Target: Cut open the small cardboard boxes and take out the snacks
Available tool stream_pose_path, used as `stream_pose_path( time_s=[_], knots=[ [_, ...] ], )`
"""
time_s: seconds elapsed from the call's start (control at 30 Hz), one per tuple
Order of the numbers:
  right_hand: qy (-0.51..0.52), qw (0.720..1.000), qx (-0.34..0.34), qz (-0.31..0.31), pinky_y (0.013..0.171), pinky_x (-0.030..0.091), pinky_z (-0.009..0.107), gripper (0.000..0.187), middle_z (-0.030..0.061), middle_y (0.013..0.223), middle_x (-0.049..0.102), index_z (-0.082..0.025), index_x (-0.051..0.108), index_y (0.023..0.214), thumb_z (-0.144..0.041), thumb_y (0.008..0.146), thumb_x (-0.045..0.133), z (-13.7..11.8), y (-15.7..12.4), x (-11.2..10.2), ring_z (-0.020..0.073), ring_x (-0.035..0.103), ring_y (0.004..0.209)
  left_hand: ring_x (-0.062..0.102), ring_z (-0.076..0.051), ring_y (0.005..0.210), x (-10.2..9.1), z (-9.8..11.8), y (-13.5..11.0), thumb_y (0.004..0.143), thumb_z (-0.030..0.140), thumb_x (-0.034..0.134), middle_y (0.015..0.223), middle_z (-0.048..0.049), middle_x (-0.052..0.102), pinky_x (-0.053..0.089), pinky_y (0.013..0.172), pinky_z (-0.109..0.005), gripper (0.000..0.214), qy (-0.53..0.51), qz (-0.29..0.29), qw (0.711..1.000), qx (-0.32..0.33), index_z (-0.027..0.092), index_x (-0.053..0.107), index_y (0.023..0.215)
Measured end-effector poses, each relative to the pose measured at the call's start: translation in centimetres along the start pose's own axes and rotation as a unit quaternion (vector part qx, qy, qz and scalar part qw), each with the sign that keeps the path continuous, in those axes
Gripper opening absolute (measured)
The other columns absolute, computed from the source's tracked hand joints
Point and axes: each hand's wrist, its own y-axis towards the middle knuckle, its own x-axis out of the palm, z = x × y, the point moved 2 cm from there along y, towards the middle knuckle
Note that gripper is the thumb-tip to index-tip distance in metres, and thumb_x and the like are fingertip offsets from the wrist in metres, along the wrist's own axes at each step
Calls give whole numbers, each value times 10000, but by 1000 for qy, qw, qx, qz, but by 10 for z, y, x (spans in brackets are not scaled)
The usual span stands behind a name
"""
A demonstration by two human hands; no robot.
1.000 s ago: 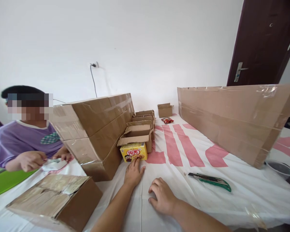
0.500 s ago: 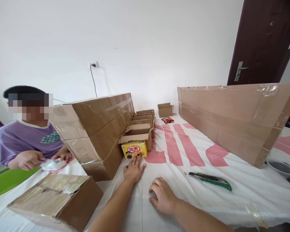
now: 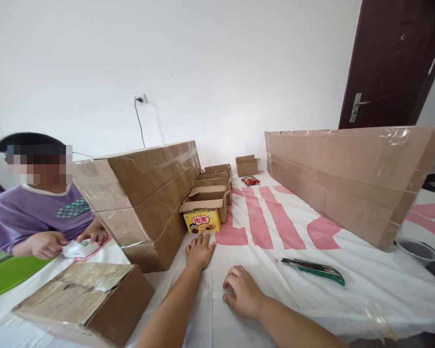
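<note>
My left hand (image 3: 200, 252) lies flat and open on the white cloth (image 3: 275, 285), its fingertips just short of a small yellow snack box (image 3: 202, 221). That box stands in front of a row of open cardboard boxes (image 3: 207, 194). My right hand (image 3: 243, 292) rests on the cloth nearer to me, fingers curled loosely downward, holding nothing. A green utility knife (image 3: 313, 270) lies on the cloth to the right of my right hand.
A long taped stack of cartons (image 3: 145, 193) stands on the left and a long flat carton (image 3: 344, 174) on the right. A taped box (image 3: 87, 299) sits at front left. A person in a purple shirt (image 3: 36, 212) handles a white packet (image 3: 80, 248). A red packet (image 3: 251, 181) and a bowl (image 3: 415, 250) lie farther off.
The yellow snack box has slid away from me toward the open cartons. My left hand has drawn back slightly and no longer touches it. My right hand has stayed put.
</note>
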Motion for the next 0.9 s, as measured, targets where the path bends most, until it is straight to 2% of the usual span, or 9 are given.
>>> stream_pose_path(
  time_s=[0.2,0.33,0.53,0.63,0.7,0.77,0.87,0.9],
  knots=[
    [14,1000,-10,14,955,409,321,192,76,1044,619,-166,687,939,-184,748,696,3,0,1,219,529,1036,285,-319,1445,0,-2,-11,960,506,249,1595,-112,298,255,1133,-513,621,5,-30,1000,-3,204,380,1486],
    [11,1000,-16,22,952,413,320,187,72,1038,624,-170,684,939,-184,753,695,5,0,1,217,534,1032,214,-321,1479,0,1,-33,967,494,255,1609,-123,247,191,1169,-516,639,11,-46,999,12,168,328,1511],
    [1,999,-23,25,966,412,326,185,63,1036,624,-184,680,929,-193,747,710,5,-2,3,218,538,1032,135,-308,1499,-2,3,-101,957,510,299,1620,-78,165,157,1167,-592,640,14,-72,996,50,218,283,1526],
    [-2,999,-22,24,961,414,324,175,64,1029,624,-181,679,923,-198,751,708,4,-3,3,217,538,1030,148,-291,1495,2,-5,-140,957,502,314,1609,-45,175,147,1176,-596,615,10,-74,992,102,248,294,1517],
    [0,999,-21,24,959,415,323,176,65,1028,624,-179,679,920,-197,747,711,3,-3,2,217,538,1028,196,-292,1483,9,-16,-162,956,489,342,1593,-31,229,187,1174,-592,588,-2,-48,989,143,272,329,1502],
    [2,1000,-20,22,963,412,325,184,66,1037,623,-178,680,922,-198,742,714,3,-4,2,217,536,1032,301,-300,1449,18,-29,-180,946,472,397,1560,-32,331,285,1151,-574,560,-28,-7,984,178,295,387,1477],
    [5,1000,-16,16,964,411,326,188,67,1052,621,-180,682,932,-197,745,704,3,-4,2,217,531,1041,488,-267,1344,27,-55,-202,925,416,480,1478,-7,498,437,1093,-452,486,-133,93,960,230,361,494,1407],
    [6,1000,-14,13,960,413,325,185,65,1052,620,-183,682,934,-197,749,697,3,-4,2,217,531,1039,538,-257,1299,27,-68,-209,916,395,499,1442,2,544,469,1069,-416,461,-185,143,948,215,384,528,1376]
  ],
)
